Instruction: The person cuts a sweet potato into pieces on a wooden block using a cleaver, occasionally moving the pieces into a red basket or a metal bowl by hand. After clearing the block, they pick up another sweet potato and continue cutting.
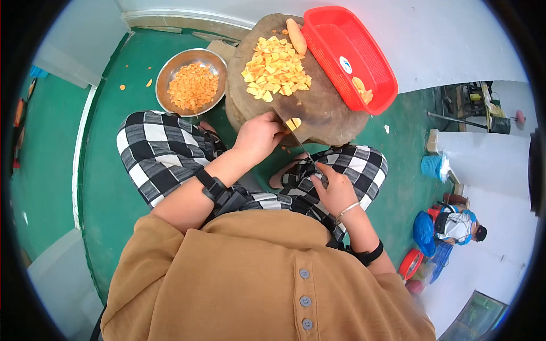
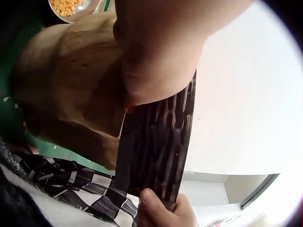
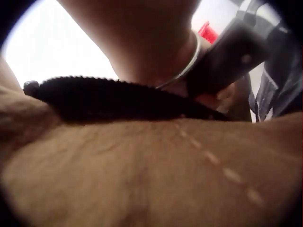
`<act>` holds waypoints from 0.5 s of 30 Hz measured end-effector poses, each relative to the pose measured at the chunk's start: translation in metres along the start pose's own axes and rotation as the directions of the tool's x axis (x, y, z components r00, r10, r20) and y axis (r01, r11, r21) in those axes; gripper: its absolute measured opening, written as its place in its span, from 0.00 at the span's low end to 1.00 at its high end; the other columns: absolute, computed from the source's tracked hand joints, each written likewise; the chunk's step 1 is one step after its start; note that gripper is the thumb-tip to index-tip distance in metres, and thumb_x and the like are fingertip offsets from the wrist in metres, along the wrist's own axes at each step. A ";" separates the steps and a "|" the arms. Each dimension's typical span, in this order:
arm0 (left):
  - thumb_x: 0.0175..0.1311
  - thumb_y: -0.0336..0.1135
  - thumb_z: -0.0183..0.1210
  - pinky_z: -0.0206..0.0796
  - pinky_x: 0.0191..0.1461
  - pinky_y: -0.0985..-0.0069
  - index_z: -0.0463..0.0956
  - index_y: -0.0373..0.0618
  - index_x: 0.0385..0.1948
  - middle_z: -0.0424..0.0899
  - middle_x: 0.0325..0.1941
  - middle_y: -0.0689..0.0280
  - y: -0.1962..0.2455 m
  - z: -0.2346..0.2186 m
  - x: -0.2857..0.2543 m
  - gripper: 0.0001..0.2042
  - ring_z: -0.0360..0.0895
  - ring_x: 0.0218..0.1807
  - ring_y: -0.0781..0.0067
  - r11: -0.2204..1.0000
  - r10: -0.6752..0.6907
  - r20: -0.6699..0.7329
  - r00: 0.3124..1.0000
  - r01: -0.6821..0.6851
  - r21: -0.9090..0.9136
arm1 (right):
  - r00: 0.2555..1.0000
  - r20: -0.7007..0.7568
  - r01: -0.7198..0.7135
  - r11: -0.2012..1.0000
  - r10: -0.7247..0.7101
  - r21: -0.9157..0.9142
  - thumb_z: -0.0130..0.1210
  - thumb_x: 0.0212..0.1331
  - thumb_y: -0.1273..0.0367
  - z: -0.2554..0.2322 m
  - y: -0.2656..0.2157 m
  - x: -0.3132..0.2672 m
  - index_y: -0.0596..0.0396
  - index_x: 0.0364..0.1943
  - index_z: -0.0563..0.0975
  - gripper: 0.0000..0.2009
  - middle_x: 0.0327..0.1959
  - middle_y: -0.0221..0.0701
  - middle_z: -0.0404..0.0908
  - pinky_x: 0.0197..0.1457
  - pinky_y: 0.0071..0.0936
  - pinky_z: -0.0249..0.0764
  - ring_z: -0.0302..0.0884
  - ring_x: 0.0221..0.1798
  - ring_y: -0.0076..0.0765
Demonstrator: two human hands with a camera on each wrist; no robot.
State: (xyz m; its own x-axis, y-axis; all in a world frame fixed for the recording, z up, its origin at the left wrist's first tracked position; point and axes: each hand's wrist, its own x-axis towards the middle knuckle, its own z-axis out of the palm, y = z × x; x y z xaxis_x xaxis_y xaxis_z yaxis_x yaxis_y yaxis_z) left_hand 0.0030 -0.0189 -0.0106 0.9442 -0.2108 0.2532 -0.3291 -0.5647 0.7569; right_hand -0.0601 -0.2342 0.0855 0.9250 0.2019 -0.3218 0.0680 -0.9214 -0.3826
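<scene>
My right hand (image 1: 336,190) grips the handle of a broad kitchen knife (image 2: 156,142) whose dark blade has a dimpled face. The blade slants over the near edge of a round wooden chopping block (image 1: 330,108). My left hand (image 1: 261,136) is bent at the blade's left side, fingertips right beside it; I cannot tell what lies under them. Just right of the blade sits a small yellow-orange piece (image 1: 293,123). Farther back on the block are a heap of cut yellow-orange chunks (image 1: 276,68) and a whole peeled orange root (image 1: 296,37).
A red plastic basket (image 1: 327,54) overhangs the block's right side, with a few orange pieces (image 1: 362,91) inside. Left of the block, a metal bowl (image 1: 165,85) holds orange dice (image 1: 193,86) on the green floor (image 1: 131,62). Checked trouser legs flank the block. Another person (image 1: 458,224) is at far right.
</scene>
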 end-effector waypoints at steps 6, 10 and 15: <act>0.50 0.30 0.64 0.73 0.41 0.66 0.83 0.47 0.31 0.80 0.37 0.63 -0.002 0.000 -0.003 0.06 0.80 0.37 0.57 0.999 0.032 -0.036 0.999 -0.033 -0.012 | 0.999 -0.014 0.032 0.994 -0.031 0.101 0.57 0.58 0.64 0.000 0.000 0.013 0.60 0.48 0.76 0.17 0.36 0.51 0.81 0.45 0.42 0.76 0.80 0.40 0.57; 0.50 0.29 0.64 0.73 0.41 0.68 0.83 0.45 0.30 0.80 0.36 0.64 0.000 -0.003 -0.002 0.06 0.80 0.37 0.59 0.997 0.014 -0.063 0.998 -0.019 -0.077 | 1.000 0.011 -0.030 0.969 0.028 0.244 0.58 0.59 0.63 -0.009 -0.002 0.009 0.59 0.50 0.77 0.18 0.37 0.48 0.82 0.46 0.37 0.75 0.80 0.42 0.54; 0.50 0.29 0.65 0.73 0.41 0.68 0.83 0.44 0.29 0.81 0.36 0.62 -0.003 -0.001 -0.002 0.05 0.80 0.37 0.58 0.999 0.037 -0.044 0.998 -0.038 -0.030 | 0.998 -0.003 0.059 0.979 -0.060 0.197 0.58 0.59 0.63 -0.008 0.002 -0.001 0.58 0.50 0.77 0.18 0.35 0.48 0.82 0.44 0.39 0.76 0.81 0.38 0.54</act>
State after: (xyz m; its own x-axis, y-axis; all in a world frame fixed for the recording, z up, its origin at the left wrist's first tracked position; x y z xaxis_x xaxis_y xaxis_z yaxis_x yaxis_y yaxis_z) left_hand 0.0025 -0.0161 -0.0133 0.9313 -0.1957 0.3074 -0.3641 -0.5318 0.7646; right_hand -0.0579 -0.2385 0.0923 0.9204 0.2556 -0.2960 0.0475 -0.8244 -0.5641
